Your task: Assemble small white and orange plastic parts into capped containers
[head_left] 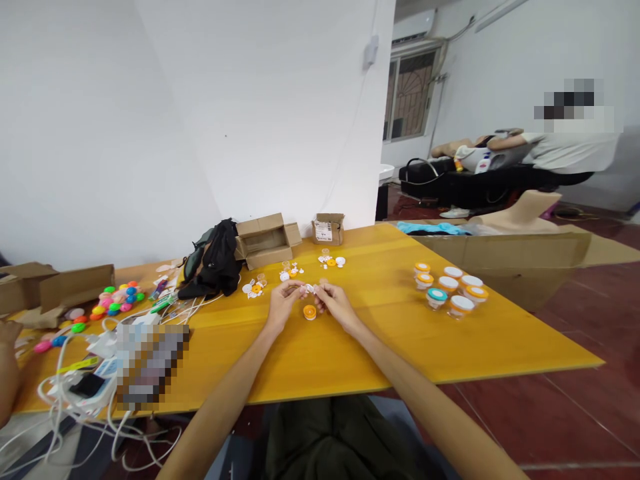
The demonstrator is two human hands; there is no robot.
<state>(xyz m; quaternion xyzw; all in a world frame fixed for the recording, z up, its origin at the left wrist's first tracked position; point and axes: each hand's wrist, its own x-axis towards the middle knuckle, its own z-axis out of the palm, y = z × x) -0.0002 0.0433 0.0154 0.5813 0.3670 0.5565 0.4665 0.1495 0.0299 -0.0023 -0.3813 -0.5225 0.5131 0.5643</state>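
Observation:
Over the yellow table [390, 333], my left hand [285, 303] and my right hand [336, 301] meet at a small white part [309, 289], pinched between the fingertips of both. Its exact kind is too small to make out. Just below it on the table stands a small clear cup with an orange ring [310, 312]. Beyond my hands lie little groups of white and orange parts with clear cups: one group [255, 287] to the left, another [290, 273] in the middle, a third [332, 261] farther back.
Several lidded jars [461, 304] stand at the right. An open cardboard box [267, 243], a small box [329, 230] and a black bag [213, 263] line the wall. Colourful balls [117, 300], cables and a power strip [93, 387] crowd the left. Another person's arm [7, 373] shows there.

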